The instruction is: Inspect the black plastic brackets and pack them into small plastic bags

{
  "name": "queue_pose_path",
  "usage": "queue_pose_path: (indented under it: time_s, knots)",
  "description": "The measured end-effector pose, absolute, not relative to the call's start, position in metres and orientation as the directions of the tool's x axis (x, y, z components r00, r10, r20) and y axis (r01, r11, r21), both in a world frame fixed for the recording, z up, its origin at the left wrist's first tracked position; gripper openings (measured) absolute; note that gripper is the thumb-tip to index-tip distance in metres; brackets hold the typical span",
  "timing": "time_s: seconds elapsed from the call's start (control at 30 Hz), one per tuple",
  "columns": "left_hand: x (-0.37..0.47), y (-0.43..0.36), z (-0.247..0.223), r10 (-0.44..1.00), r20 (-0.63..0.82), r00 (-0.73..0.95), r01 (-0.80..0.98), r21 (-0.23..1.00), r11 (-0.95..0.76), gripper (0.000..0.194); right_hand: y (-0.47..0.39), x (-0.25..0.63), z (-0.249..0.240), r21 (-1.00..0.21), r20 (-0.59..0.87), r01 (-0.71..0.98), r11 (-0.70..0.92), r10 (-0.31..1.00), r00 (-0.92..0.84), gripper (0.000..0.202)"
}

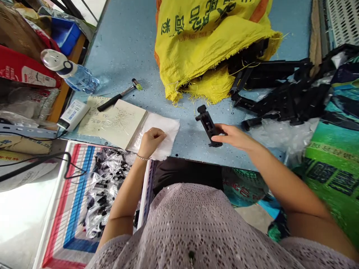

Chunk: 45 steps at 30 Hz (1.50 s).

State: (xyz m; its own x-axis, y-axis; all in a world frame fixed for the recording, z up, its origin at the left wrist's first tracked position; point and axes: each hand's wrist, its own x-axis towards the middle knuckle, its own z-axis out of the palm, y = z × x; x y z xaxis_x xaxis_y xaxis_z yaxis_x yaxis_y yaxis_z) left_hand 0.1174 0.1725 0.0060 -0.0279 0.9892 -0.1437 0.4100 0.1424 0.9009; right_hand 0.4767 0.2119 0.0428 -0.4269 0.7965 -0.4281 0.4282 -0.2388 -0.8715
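My right hand (231,135) grips a black plastic phone-holder clamp (208,124) by its lower end, thumb and fingers on either side, just over the blue table. Closed in a pinch, my left hand (153,141) rests on a stack of thin clear plastic bags (169,132) near the table's front edge. Its fingertips press at the top bag; the exact grip is partly hidden. Beside the stack lies a cardboard sheet (123,123) with small metal pins scattered on it. A small hammer (119,96) lies across a handwritten paper.
A yellow woven sack (202,56) spills black plastic parts (283,86) toward the right. At the left stand a water bottle (73,73) and a white device (73,115) with a cable. Below the edge, a basket (71,209) holds bagged parts. A green sack (333,160) is at right.
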Motion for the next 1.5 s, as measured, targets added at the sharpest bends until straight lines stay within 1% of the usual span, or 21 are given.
queue_pose_path:
  time_s: [0.03,0.1,0.17,0.23,0.3,0.4,0.5,0.57,0.63,0.73,0.83,0.9,0.93,1.0,1.07,1.1,1.17,1.23,1.33,1.4,1.5]
  knots:
    - [0.115,0.171,0.007,0.983,-0.175,-0.06,0.313,0.932,0.185,0.016,0.209,0.461,0.042,-0.901,-0.434,0.238,-0.363,0.758,-0.487,0.055]
    - [0.116,0.168,0.008,0.969,-0.223,-0.105,0.184,0.953,0.24,0.023,0.204,0.422,0.038,-0.825,-0.413,-0.048,-0.563,0.66,-0.627,0.056]
    - [0.12,0.166,0.009,0.965,-0.225,-0.135,0.165,0.955,0.246,0.024,0.199,0.381,0.032,-0.722,-0.369,-0.152,-0.675,0.561,-0.741,0.056]
    - [0.122,0.162,0.011,0.977,-0.148,-0.155,0.249,0.951,0.183,0.017,0.196,0.35,0.024,-0.684,-0.356,-0.189,-0.704,0.549,-0.756,0.05]
    - [0.119,0.158,0.014,0.994,0.0,-0.109,0.442,0.896,0.048,0.011,0.194,0.335,0.017,-0.676,-0.392,-0.267,-0.687,0.642,-0.659,0.045]
    - [0.111,0.154,0.021,0.991,0.125,0.056,0.7,0.703,-0.128,0.036,0.189,0.342,0.013,-0.652,-0.42,-0.406,-0.64,0.751,-0.51,0.047]
    - [0.105,0.155,0.022,0.992,0.101,0.075,0.738,0.664,-0.123,0.045,0.179,0.361,0.015,-0.72,-0.376,-0.315,-0.618,0.729,-0.572,0.051]
    - [0.103,0.154,0.021,0.994,0.097,0.041,0.734,0.673,-0.096,0.041,0.172,0.368,0.017,-0.856,-0.362,-0.105,-0.507,0.732,-0.577,0.049]
    - [0.102,0.152,0.019,0.993,0.116,0.019,0.772,0.63,-0.088,0.036,0.168,0.371,0.018,-0.94,-0.337,0.137,-0.313,0.782,-0.524,0.044]
    - [0.102,0.146,0.017,0.988,0.15,0.042,0.844,0.523,-0.116,0.04,0.164,0.369,0.022,-0.918,-0.219,0.396,-0.014,0.85,-0.478,0.042]
    - [0.105,0.141,0.018,0.975,0.199,0.096,0.835,0.518,-0.188,0.055,0.163,0.365,0.025,-0.85,-0.121,0.499,0.171,0.858,-0.5,0.044]
    - [0.108,0.139,0.019,0.957,0.26,0.128,0.805,0.536,-0.254,0.062,0.163,0.362,0.024,-0.876,-0.18,0.473,0.094,0.846,-0.501,0.043]
    - [0.11,0.138,0.019,0.945,0.295,0.145,0.794,0.536,-0.289,0.065,0.163,0.361,0.022,-0.913,-0.242,0.407,-0.024,0.836,-0.492,0.043]
    - [0.111,0.136,0.018,0.917,0.357,0.177,0.78,0.518,-0.352,0.071,0.165,0.359,0.018,-0.925,-0.374,0.146,-0.35,0.781,-0.499,0.047]
    - [0.114,0.134,0.016,0.893,0.406,0.196,0.779,0.489,-0.393,0.077,0.165,0.356,0.013,-0.767,-0.451,-0.154,-0.623,0.695,-0.56,0.048]
    - [0.116,0.133,0.015,0.881,0.426,0.204,0.779,0.475,-0.41,0.08,0.165,0.354,0.011,-0.667,-0.464,-0.248,-0.702,0.652,-0.599,0.049]
    - [0.125,0.128,0.014,0.859,0.451,0.244,0.761,0.459,-0.458,0.082,0.164,0.348,0.008,-0.552,-0.478,-0.291,-0.781,0.583,-0.657,0.053]
    - [0.136,0.121,0.014,0.824,0.455,0.337,0.706,0.457,-0.541,0.081,0.161,0.34,0.006,-0.594,-0.502,-0.276,-0.756,0.616,-0.607,0.067]
    - [0.15,0.108,0.013,0.766,0.441,0.468,0.601,0.477,-0.641,0.081,0.155,0.331,0.004,-0.763,-0.46,-0.274,-0.585,0.79,-0.404,0.09]
    - [0.153,0.102,0.011,0.762,0.437,0.478,0.564,0.513,-0.647,0.08,0.149,0.328,0.005,-0.825,-0.391,-0.262,-0.501,0.84,-0.375,0.082]
    - [0.152,0.1,0.008,0.767,0.432,0.473,0.506,0.579,-0.639,0.077,0.137,0.329,0.012,-0.913,-0.285,-0.158,-0.376,0.866,-0.411,0.048]
